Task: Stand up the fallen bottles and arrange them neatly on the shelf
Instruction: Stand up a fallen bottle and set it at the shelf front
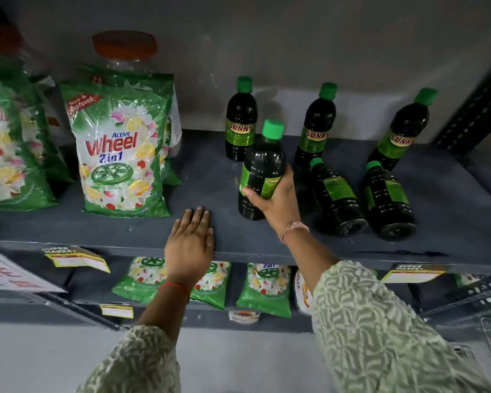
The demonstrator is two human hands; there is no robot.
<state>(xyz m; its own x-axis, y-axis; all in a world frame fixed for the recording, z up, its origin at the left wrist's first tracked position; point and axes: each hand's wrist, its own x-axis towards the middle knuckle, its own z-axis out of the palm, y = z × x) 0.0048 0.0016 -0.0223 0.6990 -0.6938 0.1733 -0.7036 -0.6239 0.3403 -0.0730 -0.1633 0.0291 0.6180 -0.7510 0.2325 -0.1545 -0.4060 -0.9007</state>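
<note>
Dark bottles with green caps and green labels stand and lie on the grey shelf (204, 177). My right hand (278, 202) grips one bottle (262, 165) around its lower body, holding it upright near the shelf's middle. Three bottles stand at the back: one on the left (241, 120), one in the middle (316, 126), one on the right (403, 131). Two bottles lie on their sides to the right of my hand, one nearer (335, 197) and one farther right (387, 199), caps pointing to the back. My left hand (190, 242) rests flat on the shelf's front edge, holding nothing.
Green detergent bags (122, 148) stand on the shelf's left half, with a clear jar with an orange lid (124, 46) behind them. More bags (264, 287) lie on the lower shelf. Price tags (77, 259) hang from the front edge. A perforated metal upright (476, 109) bounds the right side.
</note>
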